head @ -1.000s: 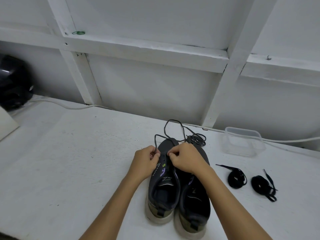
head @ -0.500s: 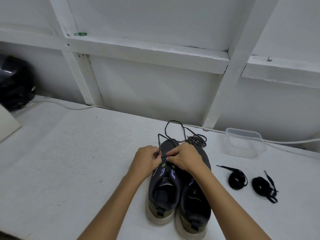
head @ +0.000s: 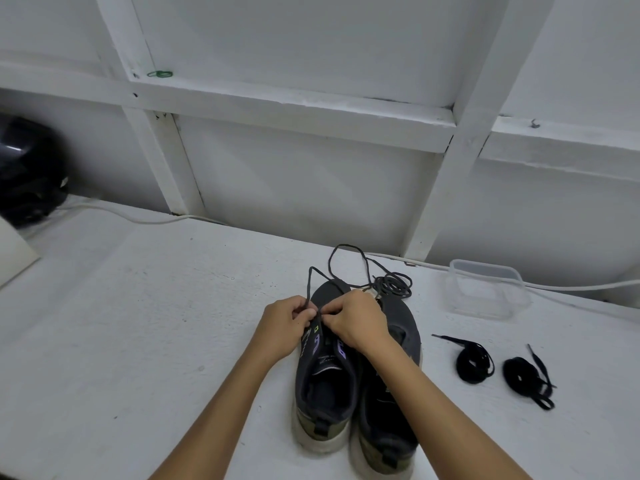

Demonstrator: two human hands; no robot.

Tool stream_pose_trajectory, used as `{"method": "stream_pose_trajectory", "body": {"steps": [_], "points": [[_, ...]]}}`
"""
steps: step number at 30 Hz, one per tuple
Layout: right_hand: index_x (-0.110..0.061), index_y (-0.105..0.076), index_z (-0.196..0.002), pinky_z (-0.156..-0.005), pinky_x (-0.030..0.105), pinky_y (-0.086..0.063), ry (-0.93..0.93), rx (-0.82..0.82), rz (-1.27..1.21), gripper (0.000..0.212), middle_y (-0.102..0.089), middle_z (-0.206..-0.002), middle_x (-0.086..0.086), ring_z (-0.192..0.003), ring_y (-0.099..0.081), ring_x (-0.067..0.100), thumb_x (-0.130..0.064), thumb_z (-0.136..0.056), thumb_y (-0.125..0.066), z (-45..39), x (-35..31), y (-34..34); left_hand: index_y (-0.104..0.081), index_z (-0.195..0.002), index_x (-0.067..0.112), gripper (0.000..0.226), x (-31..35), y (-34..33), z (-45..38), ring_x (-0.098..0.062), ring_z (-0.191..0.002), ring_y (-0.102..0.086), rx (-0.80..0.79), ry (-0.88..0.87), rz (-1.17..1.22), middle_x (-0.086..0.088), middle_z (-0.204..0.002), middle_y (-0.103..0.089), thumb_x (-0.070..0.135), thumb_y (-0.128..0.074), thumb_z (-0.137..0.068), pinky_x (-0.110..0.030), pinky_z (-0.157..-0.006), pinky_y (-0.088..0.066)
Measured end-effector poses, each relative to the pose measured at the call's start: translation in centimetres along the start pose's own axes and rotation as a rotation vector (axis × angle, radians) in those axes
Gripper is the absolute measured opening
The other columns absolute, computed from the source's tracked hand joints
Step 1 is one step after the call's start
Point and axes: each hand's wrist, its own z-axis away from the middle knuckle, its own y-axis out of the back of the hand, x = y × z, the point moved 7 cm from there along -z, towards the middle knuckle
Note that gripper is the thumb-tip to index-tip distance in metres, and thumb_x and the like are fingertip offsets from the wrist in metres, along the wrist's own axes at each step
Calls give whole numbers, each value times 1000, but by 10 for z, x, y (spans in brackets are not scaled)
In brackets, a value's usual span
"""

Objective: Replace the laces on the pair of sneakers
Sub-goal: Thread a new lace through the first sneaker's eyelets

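Note:
Two dark grey sneakers stand side by side on the white table, toes pointing away from me: the left sneaker (head: 323,386) and the right sneaker (head: 388,420). My left hand (head: 285,325) and my right hand (head: 356,320) meet over the left sneaker's eyelets, each pinching a dark grey lace (head: 346,249). That lace loops out past the toes and ends in a loose coil (head: 393,287) behind the shoes. Two coiled black laces lie to the right, one (head: 474,363) nearer the shoes and the other (head: 526,381) beyond it.
A clear plastic container (head: 485,289) sits at the back right. A white cable (head: 138,220) runs along the wall's foot. A black helmet-like object (head: 27,171) and a white slab (head: 14,254) are at the far left. White wall framing rises behind the table (head: 121,323).
Both hands have shifted slightly toward the toe of the left sneaker and drawn closer together, still pinching the lace. The lace loop behind the shoe sits a little differently.

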Motion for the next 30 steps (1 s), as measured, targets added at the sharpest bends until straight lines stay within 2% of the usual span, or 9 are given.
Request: {"method": "stream_pose_trajectory", "body": {"steps": [5, 9, 12, 14, 17, 19, 22, 24, 30], "points": [[-34, -75, -92, -70, 27, -42, 93, 20, 64, 13, -67, -85, -14, -93, -64, 15, -36, -87, -63, -3, -13, -4, -71, -89, 25, 12, -6, 8, -1, -3, -75, -64, -4, 26, 22, 7, -80, -71, 19, -63, -96, -8, -66, -45], [-33, -69, -95, -69, 28, -40, 180, -43, 81, 10, -52, -72, -17, -85, -58, 14, -33, -90, -60, -7, -23, -11, -70, -99, 29, 7, -14, 16, 2, -7, -85, -67, -9, 75, 105, 5, -91, -72, 26, -67, -93, -24, -82, -53], [-28, -69, -98, -70, 28, -42, 199, -72, 49, 11, -53, -73, -17, -81, -54, 12, -27, -91, -60, -9, -24, -13, -65, -118, 29, 36, -23, 16, 7, -12, -96, -68, -92, 162, 196, 4, -103, -71, 37, -74, -85, -34, -95, -55], [-26, -70, -96, -69, 26, -43, 202, -92, -2, 9, -55, -75, -16, -78, -55, 10, -23, -92, -61, -9, -23, -12, -61, -124, 29, 53, -24, 14, 9, -5, -96, -68, -166, 183, 229, 7, -105, -71, 43, -78, -76, -28, -92, -54], [-27, -66, -89, -58, 15, -36, 221, -145, -51, 8, -56, -75, -15, -68, -52, 1, -22, -94, -62, -11, -20, -8, -57, -128, 32, 64, -19, 11, 12, 4, -92, -66, -212, 184, 166, 10, -108, -68, 40, -86, -72, -12, -77, -47], [-28, -64, -88, -55, 15, -34, 238, -175, -42, 10, -56, -74, -14, -66, -51, 0, -22, -95, -62, -12, -20, -5, -55, -130, 31, 69, -16, 10, 12, 2, -95, -65, -208, 179, 115, 12, -111, -65, 43, -86, -70, -11, -76, -46], [-28, -62, -90, -56, 18, -35, 254, -208, -27, 9, -56, -77, -14, -66, -51, 2, -22, -97, -59, -14, -20, -6, -49, -122, 37, 80, -7, 7, 16, 1, -103, -62, -254, 192, 83, 14, -114, -62, 61, -82, -53, -17, -84, -48], [-27, -61, -92, -57, 18, -35, 274, -222, 1, 8, -55, -78, -14, -67, -50, 1, -22, -98, -58, -14, -22, -8, -51, -117, 36, 72, -2, 6, 16, -1, -101, -63, -233, 228, 52, 14, -112, -62, 55, -77, -53, -21, -84, -51], [-24, -62, -93, -55, 12, -31, 316, -193, 15, 7, -51, -75, -16, -65, -47, -1, -20, -98, -58, -12, -19, -6, -62, -89, 24, 21, 16, 6, 15, -3, -73, -63, -55, 193, -62, 8, -81, -69, 31, -70, -71, -13, -54, -45]]}}
